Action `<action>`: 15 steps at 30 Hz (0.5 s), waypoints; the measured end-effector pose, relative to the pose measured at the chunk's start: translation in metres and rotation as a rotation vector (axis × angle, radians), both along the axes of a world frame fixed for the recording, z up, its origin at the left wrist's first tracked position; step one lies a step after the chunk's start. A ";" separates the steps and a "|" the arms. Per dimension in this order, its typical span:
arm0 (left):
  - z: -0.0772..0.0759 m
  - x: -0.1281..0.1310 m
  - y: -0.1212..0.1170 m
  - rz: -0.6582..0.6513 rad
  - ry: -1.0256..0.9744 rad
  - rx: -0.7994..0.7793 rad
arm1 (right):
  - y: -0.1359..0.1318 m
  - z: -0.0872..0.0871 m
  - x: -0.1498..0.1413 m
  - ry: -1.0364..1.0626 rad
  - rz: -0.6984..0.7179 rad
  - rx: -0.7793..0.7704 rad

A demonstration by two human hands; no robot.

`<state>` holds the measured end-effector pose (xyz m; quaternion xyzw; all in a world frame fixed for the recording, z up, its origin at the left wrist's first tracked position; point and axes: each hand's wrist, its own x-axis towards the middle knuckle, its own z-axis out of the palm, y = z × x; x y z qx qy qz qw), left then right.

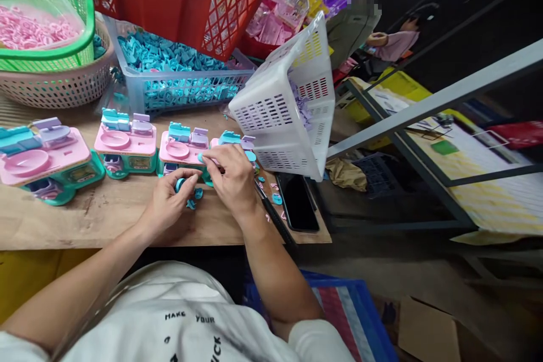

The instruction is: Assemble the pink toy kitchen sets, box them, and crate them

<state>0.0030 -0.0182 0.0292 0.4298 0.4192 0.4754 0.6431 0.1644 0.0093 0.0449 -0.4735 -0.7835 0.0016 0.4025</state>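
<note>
Several toy kitchen sets with pink tops and teal bases stand in a row on the wooden table. My right hand (231,178) pinches a small blue plastic piece (200,156) against the pink top of the third toy kitchen (176,150). The fingers of my left hand (169,198) are curled round a blue plastic part (180,184) just in front of that toy. Loose blue pieces (197,193) lie on the table beside the left fingertips. The fourth toy kitchen (229,137) is partly hidden behind my right hand.
A clear bin (169,93) of blue parts stands behind the toys, with a red basket (169,0) above it. A white basket (271,119) leans at the right. Nearby lie a phone (299,203) and a black-handled tool (275,218). People sit farther back.
</note>
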 end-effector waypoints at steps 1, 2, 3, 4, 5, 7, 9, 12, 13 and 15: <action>0.001 0.000 0.000 -0.004 -0.095 -0.080 | 0.008 0.000 0.000 -0.025 -0.002 -0.012; 0.001 -0.001 0.000 -0.015 -0.200 -0.174 | 0.016 0.000 -0.001 -0.045 0.000 -0.035; 0.002 -0.002 0.001 -0.029 -0.305 -0.273 | 0.021 0.000 -0.002 -0.059 0.004 -0.060; 0.003 -0.004 0.001 -0.043 -0.400 -0.369 | 0.024 -0.001 -0.003 -0.070 0.007 -0.081; 0.004 -0.005 0.002 -0.056 -0.482 -0.453 | 0.026 -0.002 -0.003 -0.075 0.007 -0.094; 0.005 -0.007 0.003 -0.084 -0.601 -0.574 | 0.025 -0.003 -0.004 -0.082 0.005 -0.097; 0.004 -0.008 0.003 -0.112 -0.653 -0.632 | 0.023 -0.003 -0.003 -0.109 -0.010 -0.073; 0.000 -0.007 0.003 -0.148 -0.620 -0.637 | 0.021 0.001 0.000 -0.210 -0.019 -0.008; -0.002 -0.007 0.003 -0.154 -0.582 -0.609 | 0.021 0.003 0.001 -0.255 -0.008 0.008; -0.006 -0.007 0.001 -0.154 -0.462 -0.499 | 0.022 0.010 0.003 -0.351 0.036 0.018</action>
